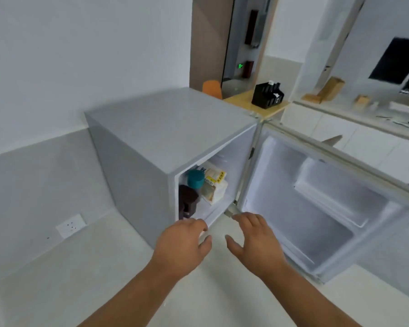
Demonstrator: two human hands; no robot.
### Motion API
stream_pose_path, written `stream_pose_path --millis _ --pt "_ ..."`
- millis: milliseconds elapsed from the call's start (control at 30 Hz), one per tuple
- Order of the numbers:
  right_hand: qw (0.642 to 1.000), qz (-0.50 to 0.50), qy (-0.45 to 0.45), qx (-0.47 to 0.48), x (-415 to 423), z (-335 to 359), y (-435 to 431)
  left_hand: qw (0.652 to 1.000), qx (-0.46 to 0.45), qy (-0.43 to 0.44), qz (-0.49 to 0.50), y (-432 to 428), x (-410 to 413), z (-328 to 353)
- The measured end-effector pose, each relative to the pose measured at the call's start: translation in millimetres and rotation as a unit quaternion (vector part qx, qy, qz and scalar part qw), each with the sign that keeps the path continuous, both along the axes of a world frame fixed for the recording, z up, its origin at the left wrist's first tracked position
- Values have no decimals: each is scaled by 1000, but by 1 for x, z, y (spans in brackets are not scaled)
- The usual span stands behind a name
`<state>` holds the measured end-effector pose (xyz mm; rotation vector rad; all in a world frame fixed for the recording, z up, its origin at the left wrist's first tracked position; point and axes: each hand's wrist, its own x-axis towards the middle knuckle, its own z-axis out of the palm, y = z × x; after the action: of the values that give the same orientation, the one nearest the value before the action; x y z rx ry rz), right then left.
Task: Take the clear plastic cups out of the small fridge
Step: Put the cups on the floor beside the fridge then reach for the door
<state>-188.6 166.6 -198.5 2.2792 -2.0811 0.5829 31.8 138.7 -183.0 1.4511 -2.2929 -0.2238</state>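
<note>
A small grey fridge [151, 138] stands on the floor against the wall, its door [316, 204] swung wide open to the right. Inside I see a teal-capped container [195, 179], a dark brown object [187, 201] and a pale packet with a yellow label [216, 185]. No clear plastic cup is plainly visible; most of the interior is hidden by the fridge top. My left hand [183, 244] hovers at the lower front edge of the opening, fingers apart, holding nothing. My right hand [250, 237] is beside it near the door hinge, also spread and holding nothing.
The door's inner shelves [331, 204] hold nothing that I can see. A wall socket [71, 225] sits low on the left wall. Behind the fridge are a wooden table [257, 103] with a black organiser [267, 94] and an orange chair [212, 88]. White cabinets [340, 133] run along the right.
</note>
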Motion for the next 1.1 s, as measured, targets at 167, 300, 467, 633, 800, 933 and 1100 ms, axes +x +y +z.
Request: stream_pose_path --millis 167,300,467,633,800,933,1100 --pt "986 -5 46 -161 -73 111 -25 981 -183 35 -53 -41 -54 112" --pt "981 -74 92 -152 -132 168 -35 983 -176 -40 -21 -87 -56 167" --pt "966 -232 115 5 -214 175 -25 990 -42 -123 56 -129 -29 164" --pt "962 -249 108 19 -229 152 4 993 -46 -94 47 -145 -28 150" --pt "976 -215 20 8 -191 162 25 998 -30 -38 40 -142 -29 151" --pt "996 -77 -39 -12 -130 161 45 999 0 3 43 -137 -26 159" --pt "993 83 -71 -32 -37 147 18 998 39 39 29 -132 -17 166"
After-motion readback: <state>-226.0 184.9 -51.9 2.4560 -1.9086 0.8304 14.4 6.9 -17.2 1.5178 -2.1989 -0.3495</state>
